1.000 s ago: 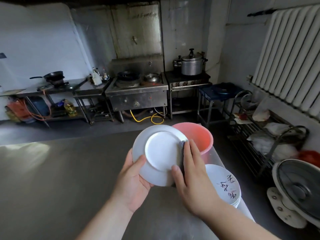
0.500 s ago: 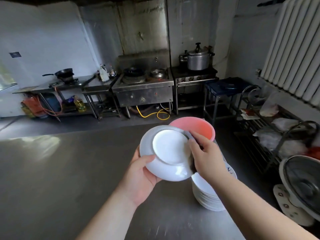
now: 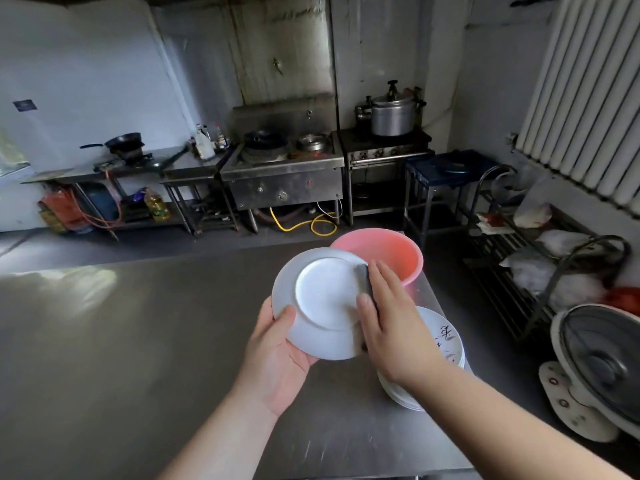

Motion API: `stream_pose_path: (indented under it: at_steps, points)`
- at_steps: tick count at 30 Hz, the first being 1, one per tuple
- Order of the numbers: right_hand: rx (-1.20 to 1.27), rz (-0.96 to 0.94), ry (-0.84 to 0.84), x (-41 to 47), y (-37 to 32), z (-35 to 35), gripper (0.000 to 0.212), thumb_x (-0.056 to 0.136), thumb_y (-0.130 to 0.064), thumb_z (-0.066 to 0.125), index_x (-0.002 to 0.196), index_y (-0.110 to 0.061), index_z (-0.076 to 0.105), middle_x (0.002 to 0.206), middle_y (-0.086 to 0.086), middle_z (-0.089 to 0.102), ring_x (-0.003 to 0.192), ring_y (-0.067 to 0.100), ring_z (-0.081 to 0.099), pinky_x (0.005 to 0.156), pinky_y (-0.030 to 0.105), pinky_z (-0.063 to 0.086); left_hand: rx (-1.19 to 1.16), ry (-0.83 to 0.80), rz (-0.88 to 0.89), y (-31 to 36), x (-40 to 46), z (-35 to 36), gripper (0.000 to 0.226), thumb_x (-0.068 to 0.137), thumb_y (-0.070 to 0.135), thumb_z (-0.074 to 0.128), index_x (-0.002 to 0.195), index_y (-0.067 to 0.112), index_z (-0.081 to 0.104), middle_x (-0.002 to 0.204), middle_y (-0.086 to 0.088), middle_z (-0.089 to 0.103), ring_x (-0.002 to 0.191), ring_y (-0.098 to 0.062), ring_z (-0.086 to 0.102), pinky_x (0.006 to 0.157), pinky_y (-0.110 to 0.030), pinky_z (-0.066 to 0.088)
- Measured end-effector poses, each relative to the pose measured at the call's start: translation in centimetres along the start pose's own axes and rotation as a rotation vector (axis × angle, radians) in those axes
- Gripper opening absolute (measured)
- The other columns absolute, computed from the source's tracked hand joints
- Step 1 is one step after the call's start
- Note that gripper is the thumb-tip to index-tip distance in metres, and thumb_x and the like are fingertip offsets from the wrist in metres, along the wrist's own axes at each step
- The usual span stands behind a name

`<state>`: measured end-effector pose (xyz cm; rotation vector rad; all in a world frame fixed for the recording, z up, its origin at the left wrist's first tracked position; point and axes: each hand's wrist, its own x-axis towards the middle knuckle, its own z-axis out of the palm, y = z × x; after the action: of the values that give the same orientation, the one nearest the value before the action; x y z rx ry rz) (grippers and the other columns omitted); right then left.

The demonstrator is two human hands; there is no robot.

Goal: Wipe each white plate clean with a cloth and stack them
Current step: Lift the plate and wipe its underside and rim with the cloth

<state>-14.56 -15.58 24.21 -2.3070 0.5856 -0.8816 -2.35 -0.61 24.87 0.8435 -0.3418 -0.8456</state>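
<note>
Hands meet on one round white ceramic plate (image 3: 323,299), held tilted above the brushed steel table (image 3: 121,358) with its underside and raised foot ring facing the camera. The left hand (image 3: 277,358) cups the plate's lower left rim, thumb lying over the near face and fingers curled behind it. The right hand (image 3: 388,327) lies nearly flat against the plate's right edge, fingers straight and together, pressing a dark grey cloth (image 3: 365,282) to the rim; only a narrow strip of the cloth shows beside the fingers. Whether the thumb hooks round the cloth cannot be told.

Half a second ago the right hand sat higher on the plate's right side with its fingers bent over the top of the rim; now it is lower and flatter, fingers extended along the edge. The plate itself has kept much the same tilt, and the left hand's hold is unchanged.

Just right of the held plate and below the right wrist, a stack of white plates with dark brush-script markings (image 3: 440,344) rests on the table near its right edge. Behind the held plate, touching its upper right outline in this view, stands a pink plastic basin (image 3: 391,254). Farther back beyond the plate, across the floor, a stainless steel wok stove (image 3: 284,181) stands against the wall.
</note>
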Motion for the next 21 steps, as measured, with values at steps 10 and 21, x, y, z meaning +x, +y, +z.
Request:
stream_pose_path:
  at_steps: [10, 21]
  points:
    - [0.198, 0.108, 0.171, -1.2, -0.1, 1.4, 0.042, 0.112, -0.034, 0.037, 0.154, -0.029, 0.042, 0.155, -0.022, 0.037, 0.14, -0.019, 0.025, 0.108, 0.0, 0.019, -0.03, -0.064, -0.025, 0.0, 0.3, 0.9, 0.063, 0.09, 0.007, 0.06, 0.148, 0.028, 0.05, 0.148, -0.011, 0.061, 0.133, -0.037, 0.062, 0.091, -0.056, 0.058]
    - [-0.049, 0.172, -0.099, -3.5, -2.8, 5.9, 0.073, 0.106, -0.052, 0.018, 0.162, -0.006, 0.018, 0.167, 0.01, 0.02, 0.149, 0.03, 0.029, 0.12, 0.044, 0.031, -0.028, 0.113, 0.041, -1.2, -0.2, -1.5, 0.05, 0.1, 0.002, 0.05, 0.146, 0.021, 0.05, 0.142, -0.012, 0.066, 0.128, -0.034, 0.066, 0.087, -0.047, 0.061]
